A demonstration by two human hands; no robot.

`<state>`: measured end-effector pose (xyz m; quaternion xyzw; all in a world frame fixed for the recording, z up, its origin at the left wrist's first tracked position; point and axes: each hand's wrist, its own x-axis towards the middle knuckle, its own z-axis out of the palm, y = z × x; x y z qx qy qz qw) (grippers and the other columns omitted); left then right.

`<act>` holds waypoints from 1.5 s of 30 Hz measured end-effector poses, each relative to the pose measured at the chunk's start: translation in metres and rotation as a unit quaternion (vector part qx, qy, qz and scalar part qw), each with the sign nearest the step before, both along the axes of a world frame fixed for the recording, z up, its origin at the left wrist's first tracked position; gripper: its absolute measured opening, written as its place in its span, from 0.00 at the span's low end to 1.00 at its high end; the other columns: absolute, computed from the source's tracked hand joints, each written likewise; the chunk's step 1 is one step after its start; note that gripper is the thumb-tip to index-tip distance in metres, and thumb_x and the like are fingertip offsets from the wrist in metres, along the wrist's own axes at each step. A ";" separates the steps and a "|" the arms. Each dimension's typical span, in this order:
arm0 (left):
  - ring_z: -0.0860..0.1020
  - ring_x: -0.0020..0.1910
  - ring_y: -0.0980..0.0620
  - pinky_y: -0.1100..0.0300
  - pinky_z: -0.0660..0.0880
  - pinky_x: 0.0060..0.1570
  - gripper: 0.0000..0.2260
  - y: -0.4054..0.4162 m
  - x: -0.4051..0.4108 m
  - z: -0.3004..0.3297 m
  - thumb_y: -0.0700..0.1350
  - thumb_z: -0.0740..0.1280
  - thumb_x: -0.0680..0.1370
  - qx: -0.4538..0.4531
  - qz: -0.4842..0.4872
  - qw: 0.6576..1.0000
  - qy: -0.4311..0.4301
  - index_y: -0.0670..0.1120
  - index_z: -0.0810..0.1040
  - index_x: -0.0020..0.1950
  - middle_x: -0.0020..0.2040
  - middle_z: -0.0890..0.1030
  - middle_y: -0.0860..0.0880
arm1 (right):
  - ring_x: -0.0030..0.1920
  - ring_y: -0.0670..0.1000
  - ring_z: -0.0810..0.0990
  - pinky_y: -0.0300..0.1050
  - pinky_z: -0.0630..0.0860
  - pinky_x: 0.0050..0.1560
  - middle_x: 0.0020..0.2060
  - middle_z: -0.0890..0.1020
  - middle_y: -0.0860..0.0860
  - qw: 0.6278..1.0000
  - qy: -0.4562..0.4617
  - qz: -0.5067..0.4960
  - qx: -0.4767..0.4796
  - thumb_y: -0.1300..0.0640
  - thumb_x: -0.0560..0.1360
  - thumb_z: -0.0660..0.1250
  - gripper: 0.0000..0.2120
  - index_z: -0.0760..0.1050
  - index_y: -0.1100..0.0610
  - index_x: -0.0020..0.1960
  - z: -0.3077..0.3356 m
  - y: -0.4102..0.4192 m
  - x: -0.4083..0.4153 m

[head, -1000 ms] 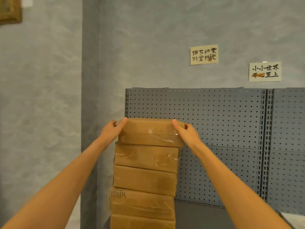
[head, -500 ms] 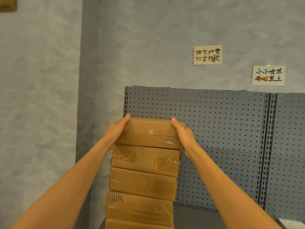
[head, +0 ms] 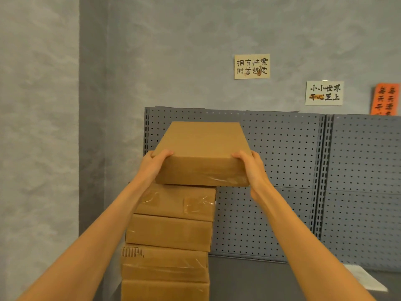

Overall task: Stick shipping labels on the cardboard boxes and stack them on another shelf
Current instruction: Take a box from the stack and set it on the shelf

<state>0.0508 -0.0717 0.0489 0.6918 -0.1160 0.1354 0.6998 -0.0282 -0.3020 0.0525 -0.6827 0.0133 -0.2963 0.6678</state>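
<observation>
Grey pegboard (head: 282,170) backs the stack (head: 171,231); left hand (head: 152,166) at nine o'clock and right hand (head: 249,168) at three grip the top box (head: 201,153), fingers curled over its corners.

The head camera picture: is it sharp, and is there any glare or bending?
Head view: soft, even light; the held box and both hands, left and right, look sharp; tape on the stack below shows faint glare; the pegboard top edge tilts slightly, a wide-angle effect.
</observation>
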 end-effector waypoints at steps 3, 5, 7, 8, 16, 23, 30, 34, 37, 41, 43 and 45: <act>0.74 0.56 0.48 0.51 0.71 0.52 0.27 -0.021 -0.012 -0.005 0.60 0.68 0.70 -0.009 -0.033 0.999 -0.005 0.48 0.69 0.63 0.59 0.74 0.47 | 0.56 0.51 0.75 0.48 0.73 0.49 0.60 0.76 0.50 1.000 -0.007 -0.009 -0.004 0.46 0.68 0.69 0.29 0.68 0.51 0.67 -0.003 -0.023 -0.021; 0.74 0.55 0.49 0.52 0.70 0.50 0.26 -0.039 -0.021 -0.012 0.59 0.68 0.70 -0.017 -0.054 0.998 -0.010 0.49 0.69 0.63 0.58 0.74 0.48 | 0.60 0.53 0.75 0.54 0.73 0.58 0.63 0.75 0.49 1.000 0.002 -0.017 -0.001 0.40 0.61 0.69 0.41 0.65 0.50 0.71 -0.008 -0.039 -0.037; 0.74 0.56 0.49 0.51 0.71 0.52 0.27 -0.059 -0.032 -0.019 0.59 0.69 0.69 -0.026 -0.075 0.997 -0.003 0.50 0.69 0.63 0.59 0.75 0.49 | 0.63 0.52 0.74 0.58 0.71 0.64 0.65 0.74 0.47 1.000 0.005 -0.024 0.014 0.35 0.58 0.71 0.47 0.62 0.48 0.73 -0.015 -0.055 -0.054; 0.74 0.56 0.50 0.51 0.72 0.53 0.27 -0.070 -0.037 -0.023 0.59 0.69 0.68 -0.035 -0.088 0.996 0.003 0.50 0.69 0.63 0.59 0.75 0.49 | 0.63 0.52 0.74 0.58 0.70 0.65 0.65 0.75 0.47 0.999 0.005 -0.030 0.019 0.34 0.59 0.72 0.46 0.63 0.48 0.73 -0.019 -0.063 -0.062; 0.75 0.55 0.58 0.58 0.71 0.54 0.24 -0.137 -0.091 -0.051 0.56 0.70 0.73 -0.046 -0.144 0.988 -0.011 0.52 0.71 0.66 0.58 0.77 0.56 | 0.60 0.50 0.76 0.57 0.71 0.65 0.60 0.77 0.47 0.996 0.005 -0.087 0.033 0.43 0.70 0.70 0.29 0.70 0.50 0.68 -0.065 -0.124 -0.114; 0.72 0.57 0.54 0.58 0.67 0.55 0.25 -0.177 -0.118 -0.097 0.57 0.67 0.75 -0.028 -0.135 0.990 0.029 0.52 0.67 0.69 0.59 0.74 0.55 | 0.59 0.49 0.76 0.53 0.72 0.62 0.61 0.77 0.48 0.994 0.035 -0.097 0.033 0.40 0.64 0.69 0.36 0.69 0.50 0.69 -0.114 -0.158 -0.143; 0.73 0.57 0.52 0.57 0.69 0.55 0.26 -0.191 -0.123 -0.170 0.55 0.68 0.75 -0.013 -0.132 0.984 0.119 0.51 0.66 0.71 0.61 0.74 0.53 | 0.56 0.50 0.77 0.49 0.75 0.57 0.60 0.77 0.49 0.990 0.101 -0.088 0.034 0.47 0.74 0.68 0.26 0.68 0.52 0.70 -0.183 -0.176 -0.146; 0.73 0.59 0.51 0.55 0.70 0.59 0.27 -0.195 -0.121 -0.210 0.54 0.68 0.75 -0.004 -0.124 0.979 0.163 0.50 0.66 0.72 0.63 0.74 0.52 | 0.59 0.52 0.76 0.51 0.73 0.61 0.61 0.76 0.49 0.985 0.144 -0.082 0.045 0.46 0.73 0.69 0.28 0.67 0.53 0.70 -0.220 -0.184 -0.141; 0.73 0.59 0.50 0.55 0.70 0.58 0.27 -0.196 -0.118 -0.234 0.54 0.69 0.74 0.006 -0.112 0.975 0.191 0.49 0.66 0.71 0.63 0.74 0.51 | 0.60 0.53 0.76 0.52 0.73 0.62 0.63 0.76 0.51 0.980 0.178 -0.073 0.051 0.46 0.73 0.69 0.30 0.66 0.53 0.71 -0.243 -0.189 -0.135; 0.73 0.60 0.49 0.52 0.70 0.62 0.28 -0.197 -0.114 -0.261 0.54 0.69 0.74 0.011 -0.102 0.968 0.231 0.49 0.65 0.72 0.63 0.73 0.51 | 0.60 0.53 0.75 0.50 0.72 0.61 0.61 0.75 0.51 0.974 0.210 -0.064 0.048 0.47 0.74 0.69 0.29 0.66 0.53 0.71 -0.268 -0.190 -0.128; 0.72 0.60 0.49 0.51 0.69 0.64 0.29 -0.199 -0.113 -0.271 0.55 0.68 0.74 0.022 -0.097 0.964 0.247 0.49 0.65 0.72 0.64 0.73 0.50 | 0.59 0.52 0.74 0.48 0.71 0.58 0.62 0.74 0.51 0.972 0.221 -0.066 0.045 0.47 0.74 0.69 0.29 0.65 0.53 0.71 -0.279 -0.192 -0.125; 0.72 0.60 0.49 0.51 0.69 0.63 0.30 -0.201 -0.112 -0.279 0.57 0.68 0.74 0.030 -0.096 0.959 0.263 0.50 0.65 0.72 0.65 0.73 0.50 | 0.58 0.52 0.74 0.47 0.71 0.56 0.61 0.74 0.51 0.970 0.231 -0.069 0.042 0.47 0.74 0.69 0.29 0.65 0.53 0.71 -0.288 -0.196 -0.122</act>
